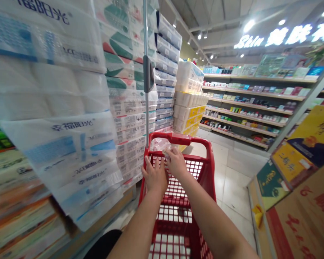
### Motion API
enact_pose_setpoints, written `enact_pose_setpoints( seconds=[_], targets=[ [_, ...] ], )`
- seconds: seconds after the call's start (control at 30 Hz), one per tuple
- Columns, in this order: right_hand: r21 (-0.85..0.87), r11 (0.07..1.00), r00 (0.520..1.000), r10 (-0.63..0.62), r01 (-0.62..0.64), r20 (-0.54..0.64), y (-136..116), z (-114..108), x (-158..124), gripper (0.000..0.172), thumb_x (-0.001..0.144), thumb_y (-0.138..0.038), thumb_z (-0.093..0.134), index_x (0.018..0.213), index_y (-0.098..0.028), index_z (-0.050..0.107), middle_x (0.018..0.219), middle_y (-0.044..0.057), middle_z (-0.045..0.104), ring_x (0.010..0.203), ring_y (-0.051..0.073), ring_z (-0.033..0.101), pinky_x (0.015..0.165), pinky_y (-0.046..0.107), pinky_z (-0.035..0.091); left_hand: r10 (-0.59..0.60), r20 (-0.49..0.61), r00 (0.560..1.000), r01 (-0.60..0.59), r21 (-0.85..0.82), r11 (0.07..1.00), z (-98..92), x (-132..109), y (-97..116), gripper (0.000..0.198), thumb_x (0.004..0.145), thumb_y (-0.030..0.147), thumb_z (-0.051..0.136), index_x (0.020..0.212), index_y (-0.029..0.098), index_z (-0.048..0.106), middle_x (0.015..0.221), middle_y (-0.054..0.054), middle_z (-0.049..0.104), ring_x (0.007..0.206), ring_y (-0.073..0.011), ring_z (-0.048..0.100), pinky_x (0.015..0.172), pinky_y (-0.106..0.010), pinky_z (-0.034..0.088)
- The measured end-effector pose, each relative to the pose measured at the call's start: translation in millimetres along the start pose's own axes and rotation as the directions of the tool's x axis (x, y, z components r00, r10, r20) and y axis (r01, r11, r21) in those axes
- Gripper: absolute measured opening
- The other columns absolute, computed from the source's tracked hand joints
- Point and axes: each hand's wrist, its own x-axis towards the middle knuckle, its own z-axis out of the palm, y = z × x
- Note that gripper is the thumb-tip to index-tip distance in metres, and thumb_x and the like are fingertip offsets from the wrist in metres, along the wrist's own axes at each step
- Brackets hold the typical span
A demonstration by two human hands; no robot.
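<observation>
Red shopping cart [211, 162] stands at lower centre, apparently set close enough for both forearms to reach over its mesh. Left hand [156, 175] spreads its fingers near the far end; right hand [176, 164] curls its fingertips beside clear plastic film [159, 144], whether gripping it I cannot tell. Toilet-roll packs [82, 135] at left face outward, presumably for reading.

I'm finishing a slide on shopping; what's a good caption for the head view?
Left hand and right hand reach over a red shopping cart beside tall stacks of wrapped packs.
</observation>
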Motion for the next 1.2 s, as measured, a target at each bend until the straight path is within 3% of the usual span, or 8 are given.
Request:
enact_pose_setpoints(
  seconds=[0.13, 0.27, 0.4, 0.53, 0.67, 0.87, 1.03, 1.2],
  targets=[
    [-0.042, 0.997, 0.998, -0.063, 0.062, -0.006, 4, 2, -11, 0.036, 0.091, -0.021, 0.050, 0.125, -0.029, 0.059, 0.139, 0.005, 0.051, 0.127, 0.023, 0.043, 0.106, 0.039, 0.032, 0.010, -0.023, 1.000, -0.010, 0.012, 1.000, 2.7, 0, 0, 0.052, 0.086, 0.026, 0.047, 0.138, 0.025, 0.052, 0.148, -0.006, 0.045, 0.145, -0.0436, 0.001, 0.111, -0.067, 0.013],
    [-0.041, 0.999, 0.999, 0.006, -0.008, -0.047, 11, 2, -16, 0.030, 0.096, -0.021, 0.045, 0.120, -0.029, 0.061, 0.135, 0.004, 0.054, 0.123, 0.022, 0.046, 0.105, 0.040, 0.031, 0.025, -0.016, 1.000, -0.024, 0.027, 0.999, 1.6, 0, 1, 0.052, 0.084, 0.028, 0.050, 0.136, 0.027, 0.054, 0.148, -0.004, 0.045, 0.145, -0.0427, 0.003, 0.114, -0.064, 0.008],
    [0.005, 0.998, 0.998, -0.059, 0.059, -0.021, 23, -7, -15, 0.029, 0.095, -0.021, 0.048, 0.118, -0.028, 0.063, 0.132, 0.004, 0.057, 0.123, 0.020, 0.047, 0.102, 0.035, 0.034, 0.027, 0.004, 1.000, -0.027, 0.044, 0.999, 0.5, -1, 2, 0.049, 0.085, 0.029, 0.049, 0.134, 0.027, 0.056, 0.149, -0.003, 0.044, 0.145, -0.0427, 0.003, 0.114, -0.064, 0.010],
    [-0.026, 0.996, 0.994, 0.081, -0.083, -0.073, 32, -17, -16, 0.025, 0.096, -0.025, 0.047, 0.112, -0.025, 0.066, 0.119, 0.006, 0.064, 0.110, 0.020, 0.055, 0.095, 0.035, 0.036, 0.020, -0.018, 1.000, -0.019, 0.045, 0.999, 1.4, -2, 1, 0.046, 0.087, 0.031, 0.046, 0.132, 0.027, 0.058, 0.148, -0.004, 0.045, 0.145, -0.0428, 0.001, 0.113, -0.066, 0.008],
    [-0.020, 1.000, 0.999, -0.005, 0.004, -0.042, 32, -21, -18, 0.024, 0.096, -0.026, 0.047, 0.108, -0.028, 0.067, 0.123, 0.003, 0.063, 0.114, 0.019, 0.052, 0.097, 0.034, 0.035, 0.039, -0.026, 0.999, -0.037, 0.051, 0.998, 3.4, -4, -1, 0.046, 0.087, 0.030, 0.046, 0.130, 0.026, 0.059, 0.145, -0.005, 0.048, 0.145, -0.0433, 0.000, 0.112, -0.068, 0.008],
    [-0.150, 0.956, 0.963, 0.234, -0.253, -0.135, 33, -28, -19, 0.026, 0.096, -0.031, 0.046, 0.104, -0.023, 0.068, 0.114, 0.008, 0.066, 0.105, 0.025, 0.054, 0.095, 0.043, 0.034, 0.021, -0.035, 0.999, -0.019, 0.062, 0.998, 3.6, -4, -1, 0.044, 0.085, 0.030, 0.048, 0.128, 0.026, 0.061, 0.143, -0.004, 0.050, 0.145, -0.0425, 0.000, 0.112, -0.067, 0.007],
    [-0.119, 0.991, 0.998, 0.054, -0.055, -0.012, 35, -32, -17, 0.027, 0.096, -0.025, 0.044, 0.107, -0.025, 0.069, 0.116, 0.006, 0.065, 0.107, 0.022, 0.053, 0.092, 0.035, 0.035, 0.027, -0.026, 0.999, -0.025, 0.061, 0.998, 3.2, -4, -1, 0.043, 0.086, 0.030, 0.048, 0.127, 0.026, 0.061, 0.143, -0.005, 0.050, 0.145, -0.0433, -0.001, 0.112, -0.067, 0.006],
    [-0.242, 0.899, 0.931, 0.353, -0.365, -0.092, 39, -44, -17, 0.028, 0.096, -0.032, 0.044, 0.105, -0.024, 0.069, 0.112, 0.007, 0.066, 0.106, 0.026, 0.050, 0.089, 0.039, 0.033, 0.029, -0.029, 0.999, -0.027, 0.051, 0.998, 6.6, -3, -3, 0.044, 0.086, 0.030, 0.047, 0.127, 0.025, 0.062, 0.141, -0.003, 0.052, 0.144, -0.0451, 0.000, 0.112, -0.067, 0.007]
  ],
)
